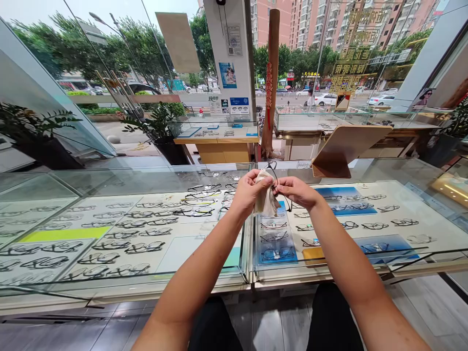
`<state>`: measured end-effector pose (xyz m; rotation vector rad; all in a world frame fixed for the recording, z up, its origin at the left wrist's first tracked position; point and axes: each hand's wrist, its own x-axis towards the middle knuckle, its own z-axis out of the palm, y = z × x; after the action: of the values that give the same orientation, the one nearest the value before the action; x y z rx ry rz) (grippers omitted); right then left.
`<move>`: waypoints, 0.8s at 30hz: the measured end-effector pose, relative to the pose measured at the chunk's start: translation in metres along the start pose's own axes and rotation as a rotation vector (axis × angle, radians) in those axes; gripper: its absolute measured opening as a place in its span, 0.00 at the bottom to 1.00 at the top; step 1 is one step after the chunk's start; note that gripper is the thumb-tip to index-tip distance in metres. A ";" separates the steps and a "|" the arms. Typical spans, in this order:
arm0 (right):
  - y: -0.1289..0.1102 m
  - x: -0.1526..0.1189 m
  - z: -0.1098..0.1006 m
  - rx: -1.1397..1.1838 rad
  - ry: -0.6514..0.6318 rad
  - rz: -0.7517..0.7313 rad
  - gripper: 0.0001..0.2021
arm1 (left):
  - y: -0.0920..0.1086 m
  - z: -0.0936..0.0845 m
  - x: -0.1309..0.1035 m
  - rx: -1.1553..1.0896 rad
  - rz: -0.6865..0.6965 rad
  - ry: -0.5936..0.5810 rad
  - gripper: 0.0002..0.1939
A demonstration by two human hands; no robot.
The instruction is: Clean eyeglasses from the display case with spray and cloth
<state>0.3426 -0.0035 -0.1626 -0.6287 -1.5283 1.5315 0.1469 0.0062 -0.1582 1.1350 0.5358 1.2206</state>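
Both my hands are raised over the glass display counter, close together. My left hand is closed on a pale cloth, which hangs down from its fingers and covers part of a pair of glasses. My right hand pinches the dark thin-framed glasses near their middle, with the frame and temples sticking out above and below the fingers. The cloth hides one lens area of the glasses.
Under the counter glass lie rows of glasses, with several more pairs near my left hand. A slanted wooden mirror stand rises at the back right. Behind are a wooden post and another display case.
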 end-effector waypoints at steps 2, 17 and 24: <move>0.000 0.000 0.001 -0.004 -0.008 0.001 0.22 | 0.000 0.000 -0.001 0.019 0.017 0.008 0.30; -0.001 0.000 -0.003 0.103 0.058 0.014 0.22 | 0.006 -0.008 0.008 -0.035 -0.010 0.022 0.27; 0.000 0.001 0.000 0.104 0.069 -0.019 0.22 | 0.003 -0.005 0.004 -0.008 -0.031 -0.037 0.28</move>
<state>0.3420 -0.0024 -0.1628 -0.5996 -1.3897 1.5487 0.1428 0.0120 -0.1566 1.1367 0.5189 1.1718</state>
